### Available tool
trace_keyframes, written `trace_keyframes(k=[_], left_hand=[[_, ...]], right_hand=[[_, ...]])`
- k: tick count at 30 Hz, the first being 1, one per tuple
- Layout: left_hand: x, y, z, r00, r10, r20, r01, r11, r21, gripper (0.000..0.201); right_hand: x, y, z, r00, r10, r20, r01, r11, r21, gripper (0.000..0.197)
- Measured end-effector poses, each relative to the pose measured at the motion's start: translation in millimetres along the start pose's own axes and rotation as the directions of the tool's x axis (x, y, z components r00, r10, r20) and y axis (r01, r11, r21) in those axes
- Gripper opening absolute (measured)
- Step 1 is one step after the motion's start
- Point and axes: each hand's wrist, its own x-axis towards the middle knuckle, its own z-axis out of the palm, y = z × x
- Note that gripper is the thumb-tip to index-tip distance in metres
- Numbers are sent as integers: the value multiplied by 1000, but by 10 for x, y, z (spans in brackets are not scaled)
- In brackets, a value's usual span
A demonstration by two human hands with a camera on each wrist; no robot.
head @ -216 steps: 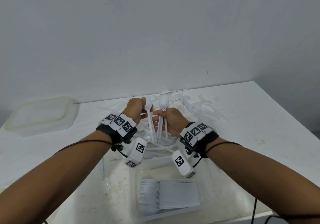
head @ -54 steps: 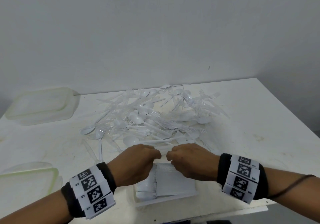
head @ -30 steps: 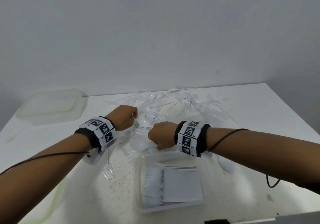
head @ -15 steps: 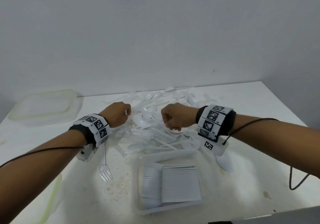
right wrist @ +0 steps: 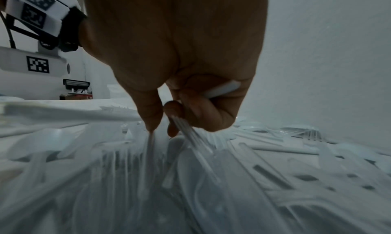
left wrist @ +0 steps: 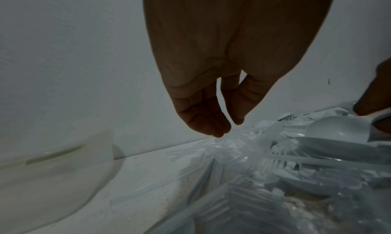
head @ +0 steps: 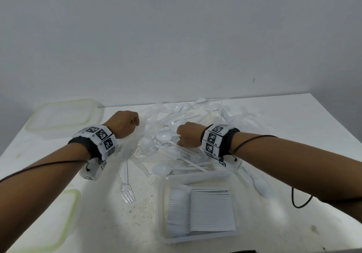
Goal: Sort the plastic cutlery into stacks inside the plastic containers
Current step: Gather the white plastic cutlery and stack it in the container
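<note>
A loose pile of white and clear plastic cutlery [head: 176,127] lies mid-table. In front of it, a clear container [head: 162,209] holds a neat row of stacked white spoons [head: 201,211]. My left hand [head: 135,121] hovers over the pile's left edge; in the left wrist view its fingers [left wrist: 211,120] hang loosely together and hold nothing. My right hand [head: 179,137] is down in the pile. Its curled fingers [right wrist: 203,110] grip a white spoon handle [right wrist: 222,89], and the spoon's bowl [left wrist: 338,129] shows in the left wrist view.
An empty clear container [head: 62,115] stands at the back left, and a green-rimmed lid [head: 58,223] lies at the front left. Two clear forks [head: 127,190] lie left of the spoon container. A white spoon [head: 260,184] lies to its right. A wall runs close behind the table.
Both hands left the spoon container and went forward to the pile. My right hand has since dropped slightly left into the pile; my left hand has stayed over the pile's left edge.
</note>
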Motion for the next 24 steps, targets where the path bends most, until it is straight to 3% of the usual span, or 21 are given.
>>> trace_keyframes(k=[14,18,24], left_hand=[[245,214,66,996,80,-32,-81,995,-51,25],[290,182,68,996,83,-27,-84,995,-48,24],[319,200,113,996,87,-4,-87,995,-40,25]], right_hand=[[25,48,-35,1000,15,-16,-12,986,168,39],[15,70,-54,997,28,-72,-9,968,252,15],[44,-24,23,1000,-7,17,5,995,98,40]])
